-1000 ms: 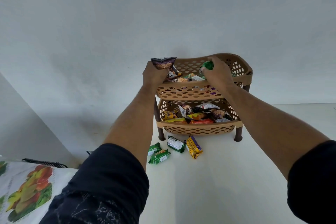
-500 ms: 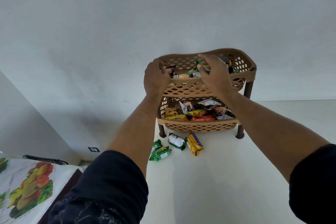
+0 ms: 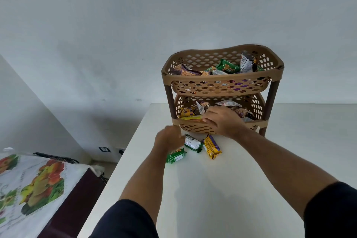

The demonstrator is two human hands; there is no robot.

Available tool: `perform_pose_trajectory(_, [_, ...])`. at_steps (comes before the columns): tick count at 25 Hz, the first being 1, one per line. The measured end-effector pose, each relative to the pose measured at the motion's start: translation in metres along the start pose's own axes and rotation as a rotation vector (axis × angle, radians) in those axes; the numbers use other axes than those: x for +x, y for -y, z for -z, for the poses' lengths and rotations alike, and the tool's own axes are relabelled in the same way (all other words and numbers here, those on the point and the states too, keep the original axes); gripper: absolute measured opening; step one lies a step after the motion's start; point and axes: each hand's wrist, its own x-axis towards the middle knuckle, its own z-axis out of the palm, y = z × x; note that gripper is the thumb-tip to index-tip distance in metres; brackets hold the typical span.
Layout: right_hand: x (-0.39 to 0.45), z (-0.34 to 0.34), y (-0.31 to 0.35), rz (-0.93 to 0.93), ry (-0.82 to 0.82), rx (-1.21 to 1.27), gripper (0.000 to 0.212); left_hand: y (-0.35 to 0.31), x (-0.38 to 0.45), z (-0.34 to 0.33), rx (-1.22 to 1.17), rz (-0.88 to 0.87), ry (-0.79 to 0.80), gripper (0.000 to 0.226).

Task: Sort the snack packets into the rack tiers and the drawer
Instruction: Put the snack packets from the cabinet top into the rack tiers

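A tan two-tier basket rack stands on a white counter by the wall. Both tiers hold several snack packets, among them a green one in the top tier. My right hand lies at the front rim of the lower tier, its fingers spread and touching a yellow packet. My left hand is down on the counter just left of the rack, above a green packet; what lies under its fingers is hidden. A white-green packet and a yellow-purple packet lie in front of the rack.
The counter's left edge runs diagonally and drops to the floor. Lower left stands dark furniture under a fruit-print cloth. A wall socket sits low on the wall.
Both hands have come down from the top tier: the right to the lower tier's front rim, the left to the counter by the green packets. The view has tilted down.
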Motion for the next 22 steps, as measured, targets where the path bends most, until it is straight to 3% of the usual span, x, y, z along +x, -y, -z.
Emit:
perform_pose_trajectory(2, [-0.01,-0.017,0.004,-0.147,0.172,-0.012,0.025,0.011,-0.011,-0.02,0.069,0.065,0.198,0.046])
perform_pose_trajectory(4, [-0.017,-0.032,0.005,-0.296,0.293,-0.073,0.036,0.018,-0.017,-0.037,0.178,0.064,0.276,0.053])
perform_pose_trajectory(8, [-0.021,-0.05,0.005,-0.457,0.43,-0.134,0.061,0.02,-0.021,-0.054,0.342,-0.004,0.236,0.048])
perform_pose_trajectory(12, [-0.024,-0.056,-0.001,-0.485,0.412,-0.122,0.06,0.021,-0.018,-0.061,0.41,-0.044,0.194,0.033])
perform_pose_trajectory(15, [-0.028,-0.055,-0.007,-0.469,0.387,-0.075,0.057,0.018,-0.013,-0.058,0.353,-0.096,0.183,0.038])
perform_pose_trajectory(17, [-0.031,-0.053,-0.012,-0.468,0.362,-0.064,0.054,0.011,-0.007,-0.047,0.233,-0.132,0.097,0.042])
perform_pose_trajectory(22, [-0.036,-0.051,-0.019,-0.479,0.308,-0.039,0.052,-0.014,0.018,-0.017,0.021,-0.363,-0.394,0.05])
